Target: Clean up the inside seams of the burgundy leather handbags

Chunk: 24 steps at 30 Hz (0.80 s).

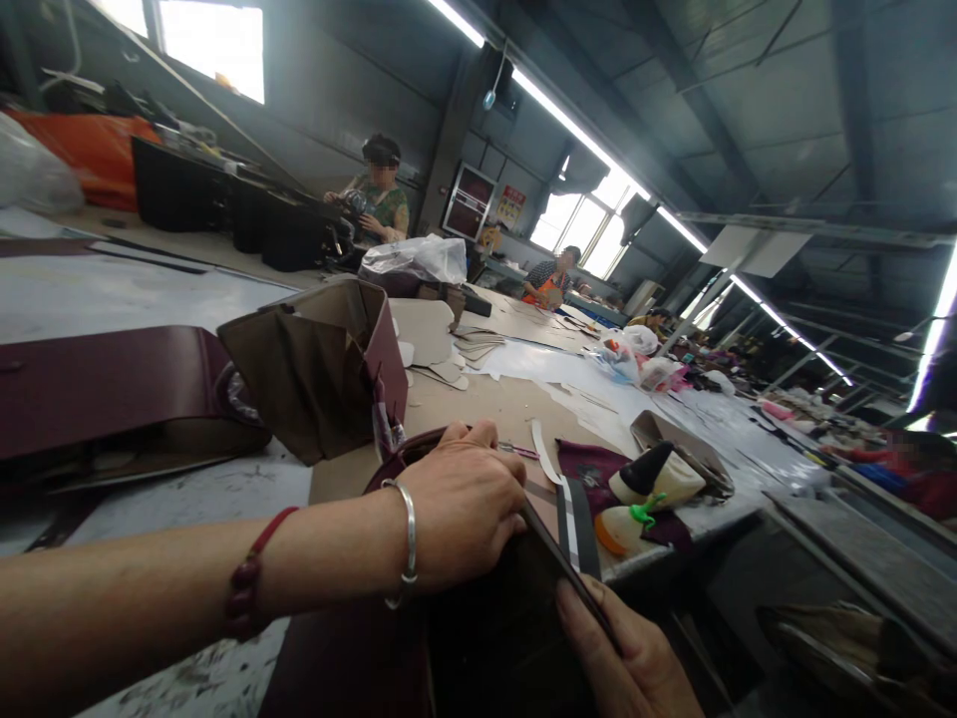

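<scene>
A maroon handbag point(351, 648) with a dark inside lies open close to me. My left hand point(468, 504), with a silver bangle and a red cord bracelet at the wrist, is closed over its far rim, the fingers curled and partly hidden. Nearer to me on the right, my right hand point(628, 648) pinches the same rim between thumb and fingers. Just beyond my hands lie a pink pen-like tool point(519, 451) and a pale curved strip point(545, 454).
A half-made bag point(299, 369) and a maroon bag body point(112, 389) stand at left. Bottles, one with a black cone cap point(644, 469) and one with a green nozzle point(647, 511), lie right on maroon cloth point(583, 469). Other people work farther back.
</scene>
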{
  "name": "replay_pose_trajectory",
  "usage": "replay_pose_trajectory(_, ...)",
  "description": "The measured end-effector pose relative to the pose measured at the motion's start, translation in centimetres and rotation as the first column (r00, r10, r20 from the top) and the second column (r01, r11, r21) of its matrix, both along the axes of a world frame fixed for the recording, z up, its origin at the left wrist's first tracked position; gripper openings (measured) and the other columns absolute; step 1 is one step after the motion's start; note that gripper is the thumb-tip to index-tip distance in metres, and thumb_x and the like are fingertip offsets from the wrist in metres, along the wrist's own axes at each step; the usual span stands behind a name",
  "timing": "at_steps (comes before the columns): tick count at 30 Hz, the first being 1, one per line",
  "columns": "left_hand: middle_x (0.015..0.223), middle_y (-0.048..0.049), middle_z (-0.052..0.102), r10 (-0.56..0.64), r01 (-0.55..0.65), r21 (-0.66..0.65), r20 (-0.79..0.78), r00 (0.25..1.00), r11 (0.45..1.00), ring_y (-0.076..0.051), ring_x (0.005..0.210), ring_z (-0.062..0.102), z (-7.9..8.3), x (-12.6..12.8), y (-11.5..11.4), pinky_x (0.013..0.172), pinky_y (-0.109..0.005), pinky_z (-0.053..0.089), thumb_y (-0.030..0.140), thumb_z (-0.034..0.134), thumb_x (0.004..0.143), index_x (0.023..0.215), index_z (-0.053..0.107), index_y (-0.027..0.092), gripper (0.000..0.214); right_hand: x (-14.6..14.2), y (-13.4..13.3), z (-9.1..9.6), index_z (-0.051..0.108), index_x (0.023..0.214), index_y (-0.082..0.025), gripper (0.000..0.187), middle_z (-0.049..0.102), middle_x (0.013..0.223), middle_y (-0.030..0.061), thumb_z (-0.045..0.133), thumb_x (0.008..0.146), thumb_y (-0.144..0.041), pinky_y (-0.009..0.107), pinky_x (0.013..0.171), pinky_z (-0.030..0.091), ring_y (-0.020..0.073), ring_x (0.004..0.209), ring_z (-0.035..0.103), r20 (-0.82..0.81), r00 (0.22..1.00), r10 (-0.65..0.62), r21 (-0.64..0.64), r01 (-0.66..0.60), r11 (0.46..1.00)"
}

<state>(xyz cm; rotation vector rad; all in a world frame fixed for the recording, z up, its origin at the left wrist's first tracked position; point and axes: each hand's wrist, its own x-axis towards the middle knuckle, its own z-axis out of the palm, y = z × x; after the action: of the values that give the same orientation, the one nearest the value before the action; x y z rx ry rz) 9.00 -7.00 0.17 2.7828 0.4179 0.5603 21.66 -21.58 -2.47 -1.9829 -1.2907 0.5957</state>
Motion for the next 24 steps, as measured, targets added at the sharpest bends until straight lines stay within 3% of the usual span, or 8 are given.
replay_pose_trajectory(7, 0.085, 0.001, 0.06, 0.005, -0.005, 0.007, -0.015, 1.0, 1.0, -0.02, 0.086, 0.043, 0.1, -0.1, 0.2, 0.072, -0.035, 0.027, 0.027, 0.048, 0.077, 0.065, 0.061, 0.02, 0.019, 0.4, 0.0, -0.1, 0.057, 0.086, -0.014, 0.037, 0.058, 0.069, 0.0013, 0.045, 0.076, -0.048, 0.022, 0.06, 0.043, 0.0161, 0.066, 0.054, -0.093, 0.995, 0.032, 0.017, -0.031, 0.999)
replay_pose_trajectory(14, 0.083, -0.0006, 0.06, 0.029, -0.029, -0.007, 0.005, 1.0, 1.0, -0.02, 0.085, 0.043, -0.1, 0.4, 0.0, 0.072, -0.035, 0.028, 0.029, 0.046, 0.078, 0.067, 0.063, 0.02, 0.021, 1.1, 0.0, 0.3, 0.055, 0.095, -0.012, 0.039, 0.059, 0.076, 0.0035, 0.039, 0.081, -0.045, 0.024, 0.063, 0.043, 0.0175, 0.073, 0.055, -0.088, 0.992, 0.087, -0.058, -0.092, 0.994)
replay_pose_trajectory(24, 0.083, -0.0017, 0.06, 0.065, -0.067, -0.039, -0.043, 0.997, 0.997, -0.023, 0.086, 0.042, -0.1, 1.1, -0.2, 0.071, -0.037, 0.029, 0.029, 0.046, 0.076, 0.065, 0.062, 0.019, 0.021, 1.6, -0.1, -0.3, 0.055, 0.09, -0.014, 0.038, 0.058, 0.073, 0.002, 0.033, 0.083, -0.045, 0.02, 0.06, 0.042, 0.0148, 0.068, 0.054, 0.017, 0.993, 0.114, -0.037, -0.114, 0.993)
